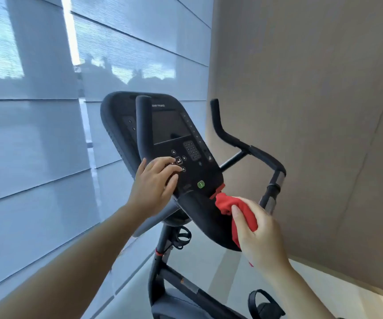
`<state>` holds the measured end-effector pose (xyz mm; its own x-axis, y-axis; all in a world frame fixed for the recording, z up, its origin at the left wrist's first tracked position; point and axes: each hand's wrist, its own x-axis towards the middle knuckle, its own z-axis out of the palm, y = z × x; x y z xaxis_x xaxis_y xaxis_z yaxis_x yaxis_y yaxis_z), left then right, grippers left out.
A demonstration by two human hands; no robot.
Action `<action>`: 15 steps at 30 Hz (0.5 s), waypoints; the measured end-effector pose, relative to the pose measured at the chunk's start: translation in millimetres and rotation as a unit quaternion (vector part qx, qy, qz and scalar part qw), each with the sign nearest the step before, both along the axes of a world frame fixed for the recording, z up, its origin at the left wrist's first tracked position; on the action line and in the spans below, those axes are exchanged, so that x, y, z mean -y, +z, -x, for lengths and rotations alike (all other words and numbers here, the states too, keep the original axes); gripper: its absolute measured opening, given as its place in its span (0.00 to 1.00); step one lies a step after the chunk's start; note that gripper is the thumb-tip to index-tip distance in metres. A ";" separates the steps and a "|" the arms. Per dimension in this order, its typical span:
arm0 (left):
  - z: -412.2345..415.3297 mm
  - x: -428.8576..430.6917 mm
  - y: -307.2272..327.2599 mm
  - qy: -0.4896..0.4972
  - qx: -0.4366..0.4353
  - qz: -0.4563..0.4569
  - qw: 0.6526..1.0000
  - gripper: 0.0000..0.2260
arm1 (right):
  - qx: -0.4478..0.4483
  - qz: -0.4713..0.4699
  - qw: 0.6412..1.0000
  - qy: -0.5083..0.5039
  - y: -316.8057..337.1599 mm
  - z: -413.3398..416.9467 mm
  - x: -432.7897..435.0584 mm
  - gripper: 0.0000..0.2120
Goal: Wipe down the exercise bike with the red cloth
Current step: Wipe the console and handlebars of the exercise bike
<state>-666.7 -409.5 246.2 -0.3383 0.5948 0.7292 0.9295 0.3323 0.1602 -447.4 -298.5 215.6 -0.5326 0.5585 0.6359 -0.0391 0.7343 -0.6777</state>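
Left forearm (75, 261) is sitting closest to the lens, running up-right to the left hand (155, 184). That hand is lying flat with fingers nearly straight, resting on the lower-left edge of the console (172, 130), fingertips over the buttons and holding nothing. Probably bracing the bike (161, 244), but that's a guess.

Left bar (142, 125) is standing up just above that hand, crossing the console face. The console is tilting, long axis running from far-top down toward the person. Green button (200, 184) is sitting near its lower end.

Right of that, the cloth (236, 210) is lying bunched, touching the console's lower-right corner. Right hand (263, 238) is gripping it, thumb curled over the top, most of the wad hidden under the palm. Right bar (245, 146) is running off further right, apart from both hands.

Key relation: the console face is lying up and left of the cloth, between the two hands. Right hand is nearer and carrying the cloth, so the next stroke is likely going up-left along that axis. Left hand is sitting in that path.
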 end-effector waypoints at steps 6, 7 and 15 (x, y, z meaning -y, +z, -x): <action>6.7 62.8 -16.7 0.066 0.026 0.077 0.994 0.19 | -0.011 -0.097 0.988 0.117 39.5 50.2 18.7 0.07; 6.7 67.9 -18.8 0.079 0.033 0.089 0.992 0.19 | 0.016 -0.127 0.983 0.130 41.3 58.5 23.0 0.09; 1.5 74.0 -25.1 0.048 0.036 0.120 0.991 0.21 | 0.209 -0.383 0.899 0.032 16.5 58.9 30.9 0.16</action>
